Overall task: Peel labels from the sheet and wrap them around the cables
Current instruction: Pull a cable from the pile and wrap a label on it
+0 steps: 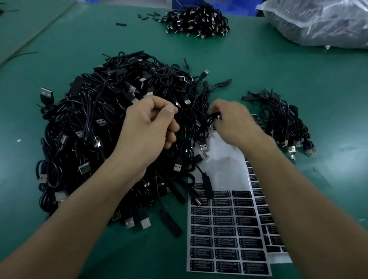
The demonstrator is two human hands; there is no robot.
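Label sheet (219, 168): lies flat on the table at lower right, just right of the big heap. It has a glossy white backing, with the upper part bare.
Labels (223, 242): small black rounded rectangles with pale print headed "LED CONTROLLER". They sit in three neat columns across the lower part of the sheet.
Second sheet (274, 240): tucked partly under the first on its right side, showing more black labels.
Cable (213, 117): thin and black, held at the top edge of the label sheet.
Right hand (235, 123): fingers curled tight around that cable, above the upper end of the sheet.
Left hand (150, 126): over the big heap, fingers curled and thumb against forefinger. Whether it pinches a cable cannot be told.
Main pile (91, 127): a tangled mound of black cables with silver USB plugs, spilling onto the sheet's left edge.
Small pile (285, 122): a looser cluster of the same cables, right of the sheet.
Far pile (196, 21): more cables at the back of the table.
Table (308, 81): green mat surface.
Plastic bag (331, 21): clear and crumpled, at the back right.
Blue bin (182, 1): behind the far pile.
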